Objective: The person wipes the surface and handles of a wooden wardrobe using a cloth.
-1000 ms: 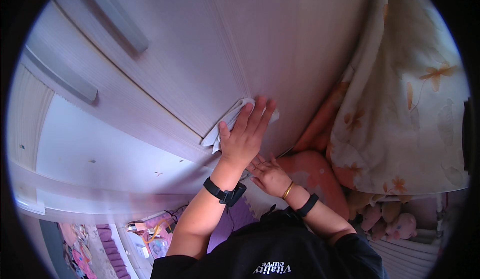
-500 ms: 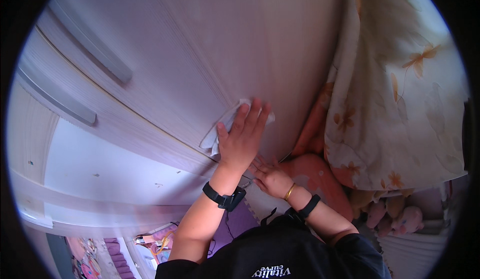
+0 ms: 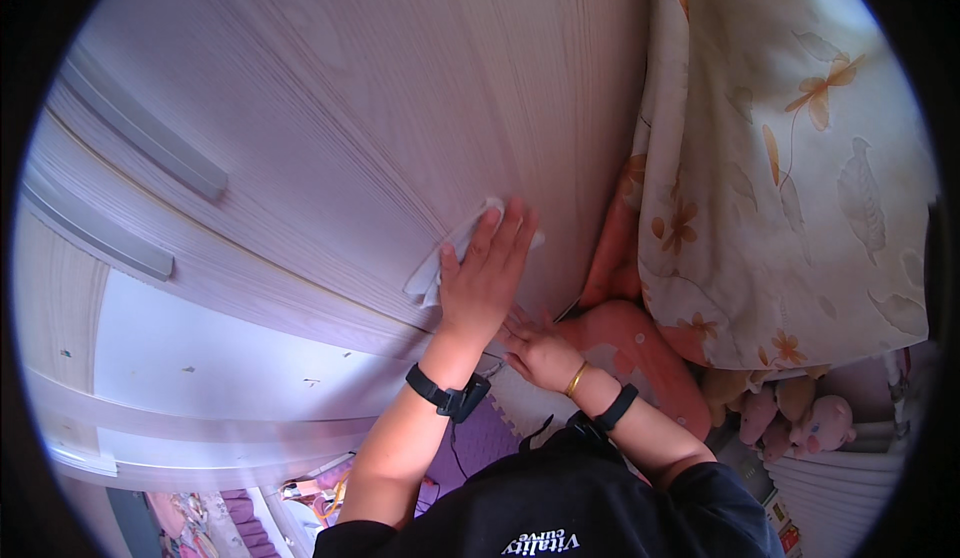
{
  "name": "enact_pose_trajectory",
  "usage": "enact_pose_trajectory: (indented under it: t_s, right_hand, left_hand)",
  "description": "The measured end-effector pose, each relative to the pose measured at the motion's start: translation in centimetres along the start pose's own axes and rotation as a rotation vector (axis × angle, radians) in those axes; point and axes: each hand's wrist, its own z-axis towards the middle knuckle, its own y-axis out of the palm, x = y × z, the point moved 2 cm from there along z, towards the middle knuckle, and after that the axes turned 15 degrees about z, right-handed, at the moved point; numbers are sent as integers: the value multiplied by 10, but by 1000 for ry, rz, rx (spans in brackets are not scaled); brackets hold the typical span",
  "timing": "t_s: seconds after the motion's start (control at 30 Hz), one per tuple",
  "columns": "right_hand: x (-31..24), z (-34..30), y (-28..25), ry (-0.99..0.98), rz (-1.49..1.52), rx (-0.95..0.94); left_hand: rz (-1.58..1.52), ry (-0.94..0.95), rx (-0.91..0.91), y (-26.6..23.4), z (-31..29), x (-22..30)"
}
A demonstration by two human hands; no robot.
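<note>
My left hand (image 3: 487, 273) lies flat over a folded white cloth (image 3: 428, 276) and holds it against a pale wood-grain cabinet door (image 3: 400, 108). Edges of the cloth stick out on both sides of the fingers; the part under the palm is hidden. Just below and to the right, my right hand (image 3: 545, 356) reaches toward the bottom of the door with its fingers stretched out and nothing visible in it. Part of its fingertips is hidden behind the left wrist.
Two long grey handles (image 3: 150, 128) stick out from the doors at the left. A floral curtain (image 3: 780, 208) hangs at the right, above an orange cushion-like thing (image 3: 640, 358) and pink plush toys (image 3: 825, 423). Purple floor mat (image 3: 485, 448) shows below my arms.
The view has turned slightly, so the handles sit lower and farther left and the curtain farther left. My left hand stays flat on the cloth; my right hand has barely moved.
</note>
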Motion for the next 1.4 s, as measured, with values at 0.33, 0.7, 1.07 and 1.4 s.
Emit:
enact_pose_trajectory:
  t_s: [0.33,0.7,1.07,1.4]
  right_hand:
    - [9,1,0,11,-8,22]
    - [9,5,-17,33,17,97]
    - [17,-8,-12,5,13,209]
    - [13,-1,-10,118,37,8]
  left_hand:
    - [79,53,26,19,-14,30]
    - [-31,-58,53,0,39,13]
    - [-35,77,-9,7,12,40]
    - [3,19,44,8,33,34]
